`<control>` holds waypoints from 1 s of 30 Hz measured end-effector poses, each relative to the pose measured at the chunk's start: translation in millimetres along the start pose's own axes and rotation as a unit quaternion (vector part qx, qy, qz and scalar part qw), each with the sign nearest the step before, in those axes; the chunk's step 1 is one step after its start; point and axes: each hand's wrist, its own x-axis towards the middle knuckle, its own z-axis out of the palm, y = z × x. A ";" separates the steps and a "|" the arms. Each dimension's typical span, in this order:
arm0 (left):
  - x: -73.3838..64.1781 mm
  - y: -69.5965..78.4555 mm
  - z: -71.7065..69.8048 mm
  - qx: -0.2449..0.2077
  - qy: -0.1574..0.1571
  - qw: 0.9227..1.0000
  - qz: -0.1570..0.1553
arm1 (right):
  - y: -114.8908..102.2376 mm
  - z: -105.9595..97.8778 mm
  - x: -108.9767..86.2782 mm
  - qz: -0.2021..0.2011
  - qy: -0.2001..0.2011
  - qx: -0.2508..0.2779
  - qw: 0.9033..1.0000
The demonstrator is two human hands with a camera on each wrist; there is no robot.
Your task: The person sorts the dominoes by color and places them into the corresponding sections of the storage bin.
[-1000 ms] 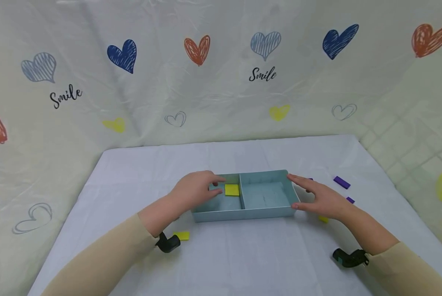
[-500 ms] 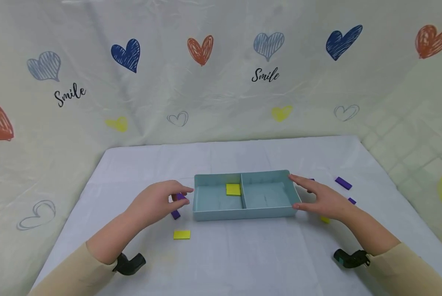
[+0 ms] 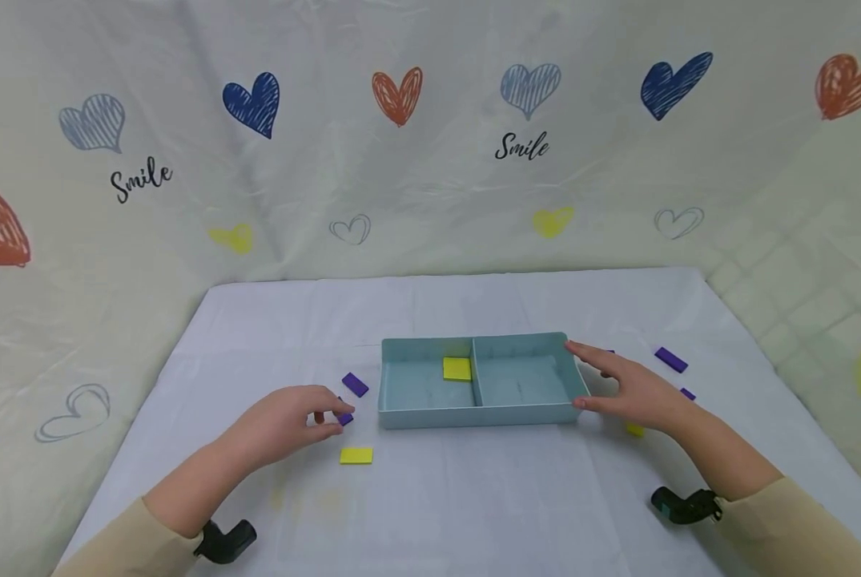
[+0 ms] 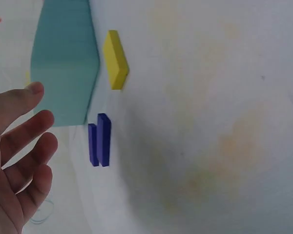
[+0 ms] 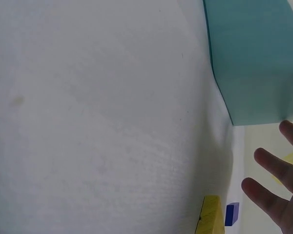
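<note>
A light blue two-compartment box point(image 3: 479, 416) stands on the white-covered table. One yellow block point(image 3: 456, 369) lies in its left compartment, beside the divider. To the left of the box, my left hand point(image 3: 279, 426) hovers with loosely bent fingers by a purple block point(image 3: 345, 419), partly hiding it. A second purple block point(image 3: 355, 385) lies just beyond. The left wrist view shows nothing between the thumb and fingers. My right hand point(image 3: 635, 391) spreads its thumb and fingers at the right end of the box, fingertips at its corners.
Another yellow block point(image 3: 356, 456) lies in front of the box's left end. Right of the box are a purple block point(image 3: 671, 359), a smaller-looking purple piece point(image 3: 687, 393) and a yellow block point(image 3: 635, 429), partly behind the right hand. A heart-printed sheet point(image 3: 444, 176) hangs behind the table.
My left hand has drawn back from over the box's left compartment, leftward and nearer, to the purple blocks. The yellow block stays in the compartment. The right hand keeps its place.
</note>
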 end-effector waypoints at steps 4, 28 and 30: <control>0.9 -2.5 10.1 0.009 -0.027 0.999 0.014 | 1.0 1.3 0.5 0.004 0.000 0.003 1.000; 1.9 -0.9 29.5 0.071 -0.083 0.988 0.105 | 1.0 0.6 0.4 0.008 0.000 -0.005 1.000; 1.7 -1.0 30.3 0.074 -0.085 0.988 0.106 | 1.8 0.6 0.6 0.007 0.000 -0.007 1.000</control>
